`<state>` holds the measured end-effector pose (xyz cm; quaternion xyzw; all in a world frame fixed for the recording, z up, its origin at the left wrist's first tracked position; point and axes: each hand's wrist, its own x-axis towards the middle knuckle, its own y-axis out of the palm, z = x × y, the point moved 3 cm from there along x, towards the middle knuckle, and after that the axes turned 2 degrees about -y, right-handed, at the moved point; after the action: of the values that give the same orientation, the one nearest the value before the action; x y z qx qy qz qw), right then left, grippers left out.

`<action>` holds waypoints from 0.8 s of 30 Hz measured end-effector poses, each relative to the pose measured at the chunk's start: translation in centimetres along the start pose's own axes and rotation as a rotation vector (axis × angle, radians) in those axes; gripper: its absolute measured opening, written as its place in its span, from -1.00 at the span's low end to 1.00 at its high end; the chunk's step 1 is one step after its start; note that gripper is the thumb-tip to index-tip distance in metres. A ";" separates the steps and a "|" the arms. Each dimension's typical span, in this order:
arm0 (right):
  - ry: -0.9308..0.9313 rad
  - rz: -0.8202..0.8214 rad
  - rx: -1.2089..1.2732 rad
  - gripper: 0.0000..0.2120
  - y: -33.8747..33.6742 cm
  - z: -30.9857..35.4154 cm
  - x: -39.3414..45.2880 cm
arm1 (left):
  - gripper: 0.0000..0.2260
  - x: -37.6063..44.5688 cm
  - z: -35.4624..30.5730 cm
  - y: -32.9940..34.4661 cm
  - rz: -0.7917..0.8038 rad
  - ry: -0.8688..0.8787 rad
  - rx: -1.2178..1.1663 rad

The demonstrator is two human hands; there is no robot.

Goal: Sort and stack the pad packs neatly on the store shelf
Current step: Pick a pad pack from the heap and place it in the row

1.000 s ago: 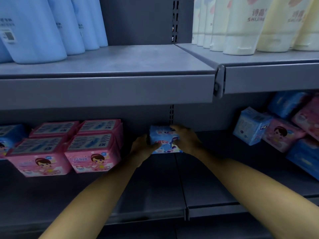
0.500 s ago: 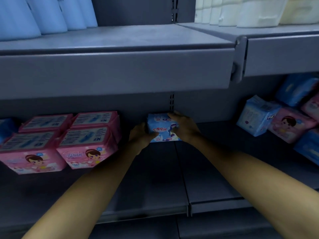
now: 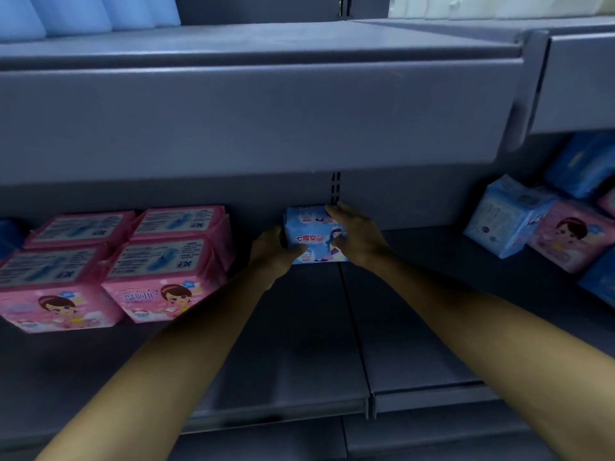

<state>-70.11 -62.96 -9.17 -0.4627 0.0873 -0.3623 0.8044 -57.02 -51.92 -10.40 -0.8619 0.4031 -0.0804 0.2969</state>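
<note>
Hands on both sides of one blue pad pack [image 3: 312,236], way at the back of the lower shelf [image 3: 299,344], pretty much against the rear panel under the slotted upright. Left hand [image 3: 271,249] has it by the left end with the thumb hooked across the front, right hand [image 3: 354,236] covers the right end with fingers [image 3: 334,211] curled over the top back edge. So both sets of fingers are wrapped round the pack, not spread. My guess for the two-handed grip: the pack is soft and squishy, and pinching both ends keeps it square while it gets lined up.

Looks to me like it's being seated or straightened at the back, starting a blue row in the bare middle stretch. Can't tell if it's fully resting on the shelf or a hair off it; the bottom edge appears to touch.

Off to the left, pink pad packs [image 3: 159,261] are already stacked tidy, two deep and side by side. On the right there's a jumbled pile of blue and pink packs [image 3: 519,224] tilted every which way, which I'd say is the unsorted stock. Plenty left to do.
</note>
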 end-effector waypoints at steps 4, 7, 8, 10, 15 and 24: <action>-0.005 0.076 -0.029 -0.32 -0.5 0.1 -0.2 | -0.60 -0.1 -0.1 -0.1 -0.003 0.001 0.001; -0.020 0.123 -0.049 -0.23 -0.8 0.2 -0.4 | -0.60 -0.3 0.0 -0.2 0.005 0.014 -0.009; -0.023 0.126 -0.059 -0.22 -0.9 0.2 -0.5 | -0.60 -0.3 0.0 -0.3 0.006 0.020 -0.009; -0.030 0.118 -0.067 -0.23 -1.0 0.4 -0.6 | -0.60 -0.4 0.0 -0.5 0.006 0.030 0.001; -0.086 0.069 -0.055 -0.28 -0.8 0.7 -0.5 | -0.56 -0.5 0.2 -0.6 -0.009 0.038 0.025; -0.087 0.056 -0.106 -0.24 -0.1 0.7 -0.2 | -0.60 -0.3 0.5 -0.5 -0.029 0.036 0.033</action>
<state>-69.99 -62.39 -8.80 -0.5173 0.0842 -0.3139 0.7917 -56.69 -51.23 -10.49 -0.8611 0.3943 -0.1071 0.3026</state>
